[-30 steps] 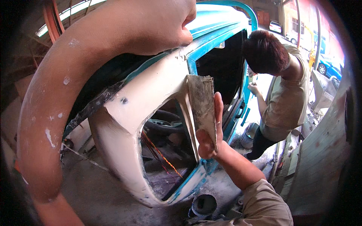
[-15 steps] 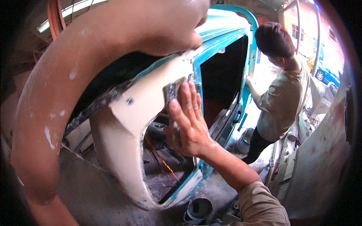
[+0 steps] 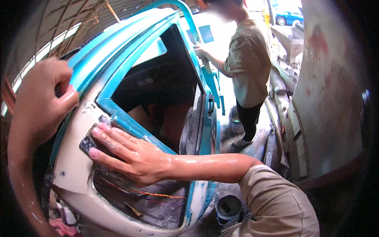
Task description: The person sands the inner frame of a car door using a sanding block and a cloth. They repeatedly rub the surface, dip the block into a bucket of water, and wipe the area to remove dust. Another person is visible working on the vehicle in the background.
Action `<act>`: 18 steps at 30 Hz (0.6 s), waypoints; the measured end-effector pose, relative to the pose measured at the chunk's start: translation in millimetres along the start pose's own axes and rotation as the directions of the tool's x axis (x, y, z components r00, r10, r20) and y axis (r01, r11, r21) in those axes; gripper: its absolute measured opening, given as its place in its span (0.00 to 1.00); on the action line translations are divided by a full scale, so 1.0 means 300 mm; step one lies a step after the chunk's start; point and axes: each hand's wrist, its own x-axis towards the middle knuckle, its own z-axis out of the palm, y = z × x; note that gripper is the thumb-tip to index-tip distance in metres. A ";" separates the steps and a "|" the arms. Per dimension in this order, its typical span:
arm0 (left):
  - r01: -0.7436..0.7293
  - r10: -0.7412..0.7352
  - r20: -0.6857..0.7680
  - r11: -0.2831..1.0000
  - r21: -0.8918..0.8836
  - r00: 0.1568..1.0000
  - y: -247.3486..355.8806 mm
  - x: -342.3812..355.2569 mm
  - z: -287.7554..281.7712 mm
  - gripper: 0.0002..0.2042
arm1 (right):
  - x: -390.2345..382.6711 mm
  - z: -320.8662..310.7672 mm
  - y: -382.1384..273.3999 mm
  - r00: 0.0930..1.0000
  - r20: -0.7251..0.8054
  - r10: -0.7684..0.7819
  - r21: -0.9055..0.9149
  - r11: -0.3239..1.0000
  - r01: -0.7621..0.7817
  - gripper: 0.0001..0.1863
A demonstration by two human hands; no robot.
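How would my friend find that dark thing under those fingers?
Find the big turquoise vehicle, then the cream panel beside its window frame. The person's right grip reaches over that panel, and the dark pad pokes out from under it. It's blackish with straight edges, unlike the tiny dark spot lower down.

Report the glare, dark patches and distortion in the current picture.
Head view: daylight behind the co-worker burns out to white; head view: glare bleaches the teal cab roof; head view: wet highlights dot the right hand; head view: black corners surround the curved fisheye image.
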 end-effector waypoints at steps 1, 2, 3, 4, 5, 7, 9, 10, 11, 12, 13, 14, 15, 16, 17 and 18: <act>0.035 -0.034 0.038 0.999 -0.040 0.999 0.002 0.012 0.011 0.10 | -0.006 -0.017 -0.003 1.000 0.002 0.029 -0.014 0.999 -0.029 0.41; 0.017 -0.014 0.057 0.998 -0.054 0.998 -0.004 0.024 0.038 0.10 | -0.018 -0.028 0.004 0.999 0.030 0.040 -0.080 0.996 -0.037 0.41; -0.003 0.008 0.064 0.998 -0.067 0.998 0.010 0.042 0.061 0.10 | -0.037 -0.042 0.008 0.997 0.033 0.065 -0.070 0.996 -0.063 0.42; 0.011 -0.011 0.092 1.000 0.005 0.996 0.006 0.022 -0.003 0.10 | -0.005 -0.021 -0.006 1.000 0.002 0.026 -0.001 1.000 -0.026 0.42; 0.026 -0.025 0.064 0.999 -0.019 0.998 0.023 0.019 0.002 0.10 | -0.009 -0.014 -0.002 1.000 -0.008 0.024 0.008 1.000 -0.023 0.42; 0.001 0.000 0.064 1.000 -0.011 0.998 0.016 0.030 -0.002 0.10 | -0.013 0.002 0.009 0.999 -0.027 0.024 0.028 0.999 -0.023 0.43; 0.008 -0.007 0.072 1.000 -0.012 0.997 0.004 0.013 0.016 0.10 | -0.018 0.002 0.003 0.999 0.025 0.040 0.019 0.999 -0.040 0.43; 0.002 -0.002 0.064 1.000 -0.002 0.998 -0.012 0.005 0.016 0.09 | -0.015 0.000 0.003 0.998 0.050 0.048 0.016 0.999 -0.049 0.42; 0.032 -0.030 0.073 0.999 -0.019 0.997 -0.032 0.004 0.009 0.09 | 0.001 -0.001 0.012 1.000 0.027 0.012 -0.032 0.999 -0.011 0.43; 0.096 -0.090 0.130 0.994 -0.042 0.987 -0.017 0.008 -0.014 0.09 | 0.004 -0.005 0.011 1.000 0.023 0.013 -0.029 1.000 -0.013 0.42; 0.075 -0.068 0.099 0.995 -0.069 0.993 -0.002 -0.007 -0.003 0.09 | -0.021 0.001 0.003 0.998 0.060 0.028 -0.022 0.999 -0.026 0.41; 0.032 -0.029 0.042 0.996 -0.084 0.999 0.000 0.000 0.003 0.09 | -0.034 -0.001 0.011 0.996 0.082 0.031 -0.042 0.999 -0.028 0.41; 0.014 -0.013 0.034 1.000 -0.013 0.999 0.013 0.007 -0.002 0.09 | -0.042 -0.009 0.015 0.995 0.095 0.038 -0.039 0.999 -0.035 0.41; 0.024 -0.024 0.085 1.000 0.001 0.996 0.025 0.023 -0.012 0.09 | -0.047 -0.014 0.012 0.993 0.109 0.045 -0.033 0.999 -0.042 0.40; -0.001 0.004 0.085 1.000 -0.031 0.996 0.033 0.025 -0.003 0.10 | -0.042 -0.023 0.000 0.992 0.107 0.060 -0.029 0.998 -0.057 0.41; -0.025 0.030 0.086 0.998 -0.063 0.996 0.036 0.029 -0.009 0.12 | -0.019 -0.020 -0.007 0.996 0.073 0.052 -0.025 0.998 -0.050 0.42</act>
